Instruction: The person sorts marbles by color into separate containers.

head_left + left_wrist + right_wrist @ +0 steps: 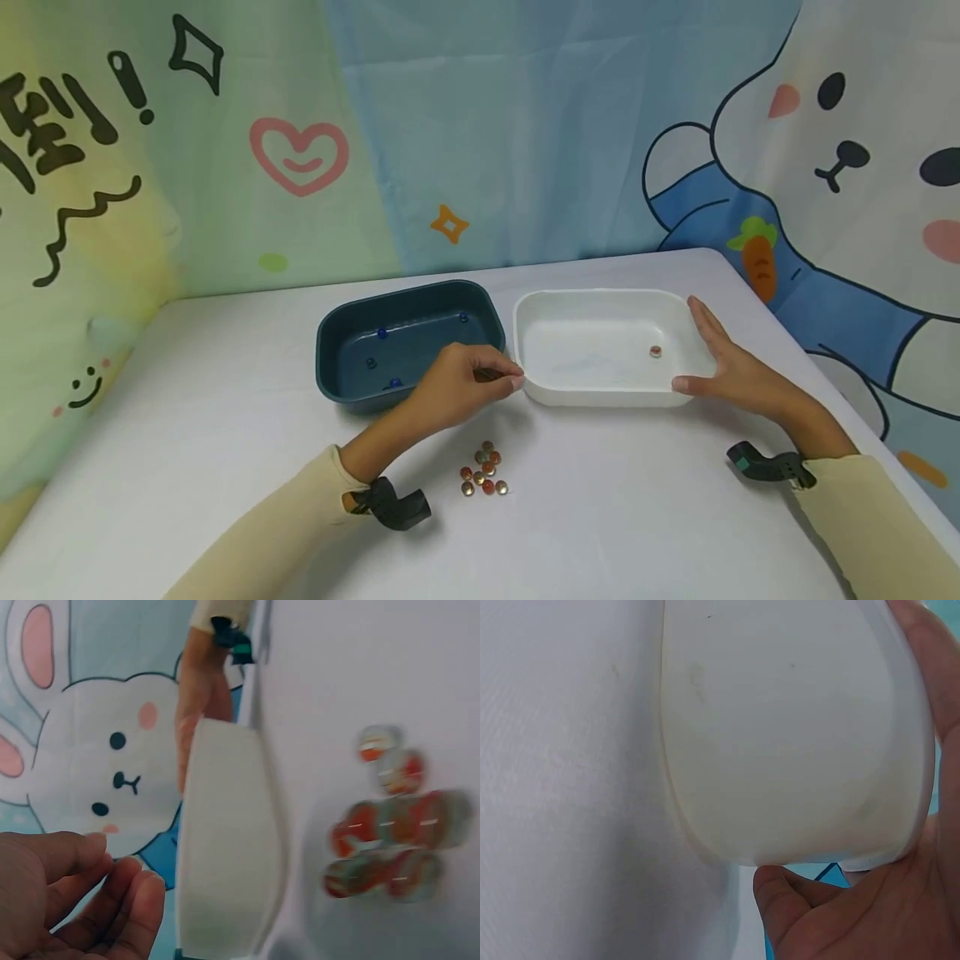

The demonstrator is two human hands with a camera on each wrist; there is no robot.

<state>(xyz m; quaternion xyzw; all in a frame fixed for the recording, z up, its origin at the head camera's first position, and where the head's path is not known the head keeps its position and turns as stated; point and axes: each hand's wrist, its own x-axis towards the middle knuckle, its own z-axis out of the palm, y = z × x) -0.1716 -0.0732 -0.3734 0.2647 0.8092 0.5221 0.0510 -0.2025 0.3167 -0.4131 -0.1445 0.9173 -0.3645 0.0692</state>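
My right hand (pixel 738 375) holds the right end of a white plastic tray (pixel 600 398), thumb at its front corner and fingers along its right side. One clear-and-orange marble (pixel 656 352) lies inside. At the tray's left rim is my left hand (pixel 465 385), its fingers loosely bent. In the left wrist view, nothing shows between the left fingertips (pixel 94 841). Several clear-and-orange marbles (pixel 488 467) lie clustered on the table in front, blurred in the left wrist view. The right wrist view shows the tray's outer wall (pixel 795 742) and my right thumb at its edge.
A dark blue-green tray (pixel 352 395) with several blue marbles (pixel 382 333) stands left of the white tray, partly behind my left hand. White cloth covers the table (pixel 225 417). A printed curtain (pixel 525 150) hangs behind the table's far edge.
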